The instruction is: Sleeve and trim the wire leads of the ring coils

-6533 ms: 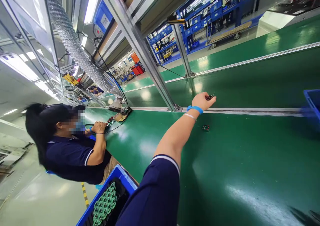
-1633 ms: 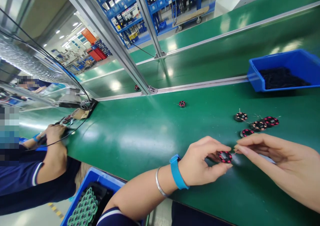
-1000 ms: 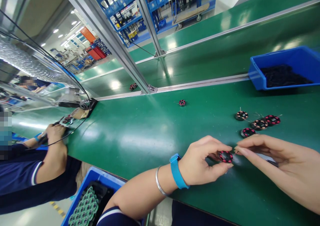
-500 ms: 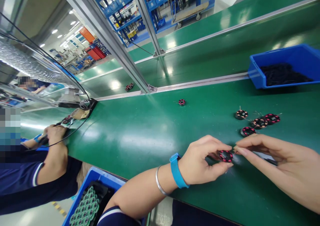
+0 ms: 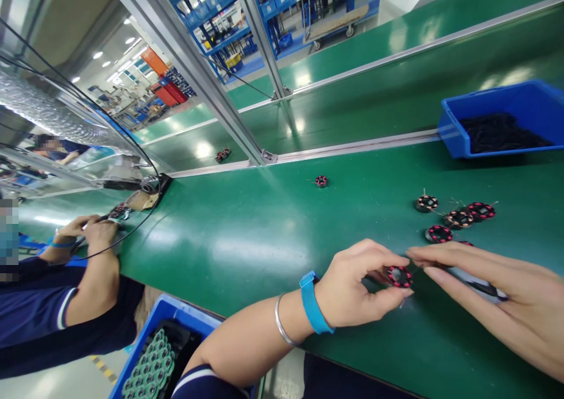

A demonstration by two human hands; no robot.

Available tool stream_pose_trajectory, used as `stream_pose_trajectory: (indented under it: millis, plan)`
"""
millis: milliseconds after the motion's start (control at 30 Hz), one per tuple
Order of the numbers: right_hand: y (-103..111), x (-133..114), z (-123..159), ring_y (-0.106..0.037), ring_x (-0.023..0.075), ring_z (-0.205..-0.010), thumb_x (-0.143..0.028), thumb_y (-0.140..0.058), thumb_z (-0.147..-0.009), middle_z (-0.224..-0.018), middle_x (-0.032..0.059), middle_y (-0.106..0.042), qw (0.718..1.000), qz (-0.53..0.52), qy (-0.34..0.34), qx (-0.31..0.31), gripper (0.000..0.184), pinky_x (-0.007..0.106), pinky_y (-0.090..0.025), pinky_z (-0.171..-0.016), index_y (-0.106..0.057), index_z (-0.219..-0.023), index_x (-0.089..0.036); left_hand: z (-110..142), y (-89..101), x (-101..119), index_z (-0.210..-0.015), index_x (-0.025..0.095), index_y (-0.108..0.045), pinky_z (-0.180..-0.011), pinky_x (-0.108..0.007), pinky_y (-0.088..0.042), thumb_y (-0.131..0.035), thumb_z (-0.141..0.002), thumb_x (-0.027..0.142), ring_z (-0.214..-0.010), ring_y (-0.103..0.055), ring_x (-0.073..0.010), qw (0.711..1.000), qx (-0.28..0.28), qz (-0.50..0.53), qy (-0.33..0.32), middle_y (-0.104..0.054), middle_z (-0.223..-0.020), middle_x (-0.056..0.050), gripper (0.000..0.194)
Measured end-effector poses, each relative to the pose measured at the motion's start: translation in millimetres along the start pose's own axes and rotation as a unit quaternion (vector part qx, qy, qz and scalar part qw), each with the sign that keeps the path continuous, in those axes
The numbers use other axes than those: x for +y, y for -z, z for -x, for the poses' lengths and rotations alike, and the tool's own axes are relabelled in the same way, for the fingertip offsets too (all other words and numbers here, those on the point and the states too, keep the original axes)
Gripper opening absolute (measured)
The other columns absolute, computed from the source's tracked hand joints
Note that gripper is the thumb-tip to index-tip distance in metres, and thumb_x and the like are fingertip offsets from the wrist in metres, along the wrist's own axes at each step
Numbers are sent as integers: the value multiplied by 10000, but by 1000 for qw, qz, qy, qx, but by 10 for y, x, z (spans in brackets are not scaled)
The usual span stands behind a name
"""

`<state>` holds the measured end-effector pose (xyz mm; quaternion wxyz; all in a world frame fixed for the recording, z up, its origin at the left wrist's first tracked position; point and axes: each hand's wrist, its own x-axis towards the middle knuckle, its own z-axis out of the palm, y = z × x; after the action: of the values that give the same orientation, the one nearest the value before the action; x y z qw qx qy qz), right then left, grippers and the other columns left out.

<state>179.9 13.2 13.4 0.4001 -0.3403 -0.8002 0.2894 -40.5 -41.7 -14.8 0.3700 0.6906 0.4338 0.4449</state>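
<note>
Between thumb and fingers, my left hand (image 5: 359,284) grips a small round motor stator (image 5: 399,277) with a black core and pink-red coils. My right hand (image 5: 497,293) is closed around a slim grey-and-black tool (image 5: 478,284), whose exact kind I cannot make out. The right fingertips sit just beside the stator's right edge, near its fine wire leads. Beyond the right hand lies a loose group of several stators (image 5: 459,218), some with pink-red coils and some with copper-coloured ones. A single stator (image 5: 321,181) rests farther back on the green tabletop (image 5: 247,228).
A blue bin (image 5: 453,123) with black parts stands at the back right. Below left, another blue bin (image 5: 170,305) contains green ring-shaped parts (image 5: 150,364). A metal post (image 5: 189,70) rises from the table's rail. A co-worker's hands (image 5: 99,231) work at the left, near a hanging cable.
My right thumb has drawn back from the fingers and the right hand has tilted, showing more of the tool. My left hand keeps the stator in nearly the same place.
</note>
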Motion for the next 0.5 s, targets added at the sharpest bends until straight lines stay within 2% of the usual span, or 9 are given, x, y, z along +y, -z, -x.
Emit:
stream_pose_trajectory:
  millis: [100,233,400,500]
  plan:
    - [16,12,0,-819,207,-661,-375,-685,-1002,-888,-57,-862,998,7,55,-11,148,290,-669,-609,-825,-954,-374,-7,-6,4,-1141,140,-789,-730,-271,-717,-879,-906,396,-784,-773,-155,1000,1,5,6,-780,-1056,-115,359]
    - [-15,-27,-35,-782,169,-595,-330,-668,-1000,-812,-69,-832,996,28,82,-2,128,264,-617,-557,-766,-918,-345,-15,-21,16,-1105,125,-792,-712,-264,-714,-898,-882,508,-734,-766,-144,999,18,32,15,-765,-976,-93,456]
    - [-109,-66,-28,-764,175,-552,-321,-621,-985,-744,-42,-818,998,37,53,-4,188,273,-566,-493,-734,-836,-315,-19,-50,25,-972,131,-768,-684,-252,-701,-931,-826,579,-698,-754,-134,997,13,49,61,-741,-912,-67,498]
    - [-139,-64,-12,-767,176,-564,-301,-599,-991,-750,-33,-819,998,34,48,-6,207,264,-560,-491,-742,-841,-310,-13,-73,-4,-941,139,-751,-671,-239,-689,-928,-825,592,-686,-746,-126,998,20,43,46,-730,-895,-56,500]
